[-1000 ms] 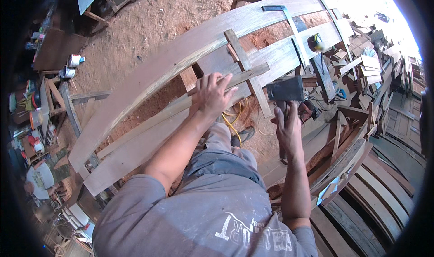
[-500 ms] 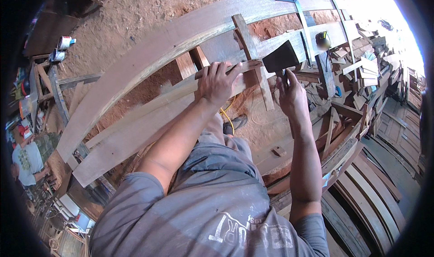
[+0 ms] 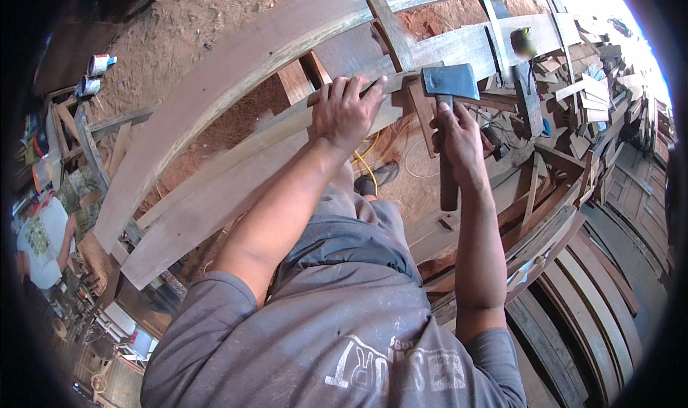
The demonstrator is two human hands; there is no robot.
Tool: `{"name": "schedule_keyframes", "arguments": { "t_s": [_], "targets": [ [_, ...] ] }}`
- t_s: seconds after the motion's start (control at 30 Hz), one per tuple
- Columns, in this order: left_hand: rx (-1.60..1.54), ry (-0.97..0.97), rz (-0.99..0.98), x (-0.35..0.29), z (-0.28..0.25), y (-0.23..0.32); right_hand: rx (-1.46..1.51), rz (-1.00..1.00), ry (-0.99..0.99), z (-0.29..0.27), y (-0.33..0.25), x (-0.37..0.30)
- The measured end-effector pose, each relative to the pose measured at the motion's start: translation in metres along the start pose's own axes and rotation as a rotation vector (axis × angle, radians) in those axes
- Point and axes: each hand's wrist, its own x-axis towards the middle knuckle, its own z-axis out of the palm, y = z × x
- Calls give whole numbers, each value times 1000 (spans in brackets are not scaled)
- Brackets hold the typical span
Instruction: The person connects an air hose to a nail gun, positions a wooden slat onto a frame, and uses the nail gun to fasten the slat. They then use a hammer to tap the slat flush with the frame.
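My right hand (image 3: 461, 139) is closed round the wooden handle of a hatchet (image 3: 450, 82), gripping it just below the broad blue-grey head. The handle's butt hangs down beside my forearm. Against the hatchet head lies the right end of a narrow wooden strip (image 3: 398, 83); whether they touch I cannot tell. My left hand (image 3: 349, 110) is wrapped over that strip, holding it on top of a long curved board (image 3: 279, 132). A short crosspiece (image 3: 390, 31) bridges the gap between this board and a larger curved board (image 3: 208, 85) beyond it.
A black-and-yellow tape measure (image 3: 522, 42) rests on the far board at right. Scrap wood (image 3: 595, 92) is piled to the right, above stacked curved planks (image 3: 573, 300). A yellow cord (image 3: 367, 171) runs by my foot. Another person (image 3: 44, 243) is at the far left.
The hatchet has swung round: its head now shows a lit flat face and its handle hangs in view. My left hand stays on the strip. The view has shifted slightly.
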Motion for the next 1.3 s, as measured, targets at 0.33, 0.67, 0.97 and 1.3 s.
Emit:
{"name": "schedule_keyframes", "arguments": {
  "t_s": [0.33, 0.67, 0.97, 1.3],
  "targets": [
    [56, 13, 17, 0, 2, 0, 67, 13, -24, -8, -1, 1],
    [35, 40, 25, -1, 5, -1, 95, -19, 4, -4, 9, 2],
    [42, 35, 18, -1, 2, -1, 74, -5, -9, -3, 3, -3],
    [37, 25, 15, -2, 4, 0, 126, -9, 20, -1, 15, -2]
  ]
}}
